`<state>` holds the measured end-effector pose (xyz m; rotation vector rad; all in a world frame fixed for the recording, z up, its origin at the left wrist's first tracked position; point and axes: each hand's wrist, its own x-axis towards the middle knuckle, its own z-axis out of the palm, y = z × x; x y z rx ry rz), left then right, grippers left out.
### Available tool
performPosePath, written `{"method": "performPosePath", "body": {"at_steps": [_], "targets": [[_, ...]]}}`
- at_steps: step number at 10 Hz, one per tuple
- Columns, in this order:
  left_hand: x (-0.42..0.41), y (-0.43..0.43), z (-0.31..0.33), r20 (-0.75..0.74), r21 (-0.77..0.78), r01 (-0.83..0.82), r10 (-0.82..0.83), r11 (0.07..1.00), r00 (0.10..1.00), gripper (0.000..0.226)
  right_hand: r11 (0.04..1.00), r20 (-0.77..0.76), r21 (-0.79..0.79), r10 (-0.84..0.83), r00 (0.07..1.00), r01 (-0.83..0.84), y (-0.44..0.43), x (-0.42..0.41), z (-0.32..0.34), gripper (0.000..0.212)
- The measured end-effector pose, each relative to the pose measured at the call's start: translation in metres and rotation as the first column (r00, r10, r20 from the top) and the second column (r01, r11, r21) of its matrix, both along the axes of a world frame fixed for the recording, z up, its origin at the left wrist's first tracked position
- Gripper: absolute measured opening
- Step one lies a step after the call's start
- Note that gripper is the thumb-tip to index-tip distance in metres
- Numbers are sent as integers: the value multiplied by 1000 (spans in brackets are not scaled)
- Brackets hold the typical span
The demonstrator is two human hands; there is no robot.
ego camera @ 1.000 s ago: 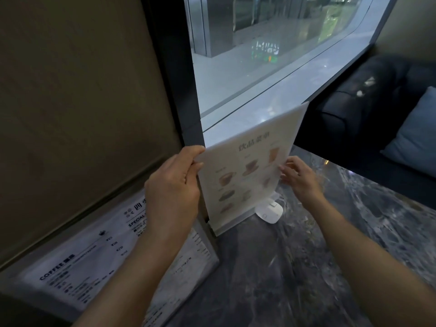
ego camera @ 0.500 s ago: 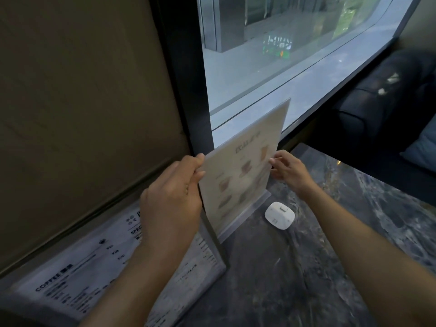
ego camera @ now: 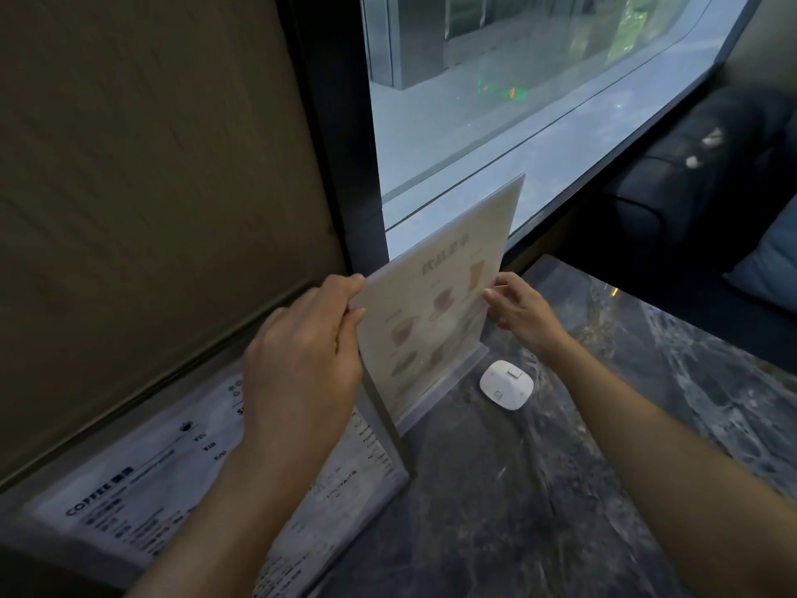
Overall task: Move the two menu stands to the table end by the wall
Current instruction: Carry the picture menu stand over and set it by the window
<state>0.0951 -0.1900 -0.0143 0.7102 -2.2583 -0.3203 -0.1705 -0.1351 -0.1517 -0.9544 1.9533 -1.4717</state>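
Left hand (ego camera: 302, 364) and right hand (ego camera: 524, 310) pinched opposite side edges of the drinks menu stand (ego camera: 435, 312), upright between them, base on the tabletop (ego camera: 539, 489). Coffee menu stand (ego camera: 142, 502) stood under the left forearm; white puck (ego camera: 506, 385) below the right hand.

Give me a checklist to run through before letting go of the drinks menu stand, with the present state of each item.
1. Both hands on the stand: ok. The left hand pinches the left edge of the cream drinks menu in its clear acrylic stand; the right hand pinches the right edge.
2. Stand base flat on the dark marble table: cannot tell.
3. Stand upright: ok, roughly vertical.
4. Small white square device apart from the base: ok, close beside it.
5. Stand at the wall end: ok, by the dark window frame.
6. Second stand, the white coffee menu, already by the wall: ok.
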Motion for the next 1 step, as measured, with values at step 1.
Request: {"method": "performPosePath", "body": {"at_steps": [1], "targets": [[1, 1, 2, -17, -18, 2, -2, 1000, 1000, 20, 999, -37, 46, 30, 999, -28, 3, 3, 2, 28]]}}
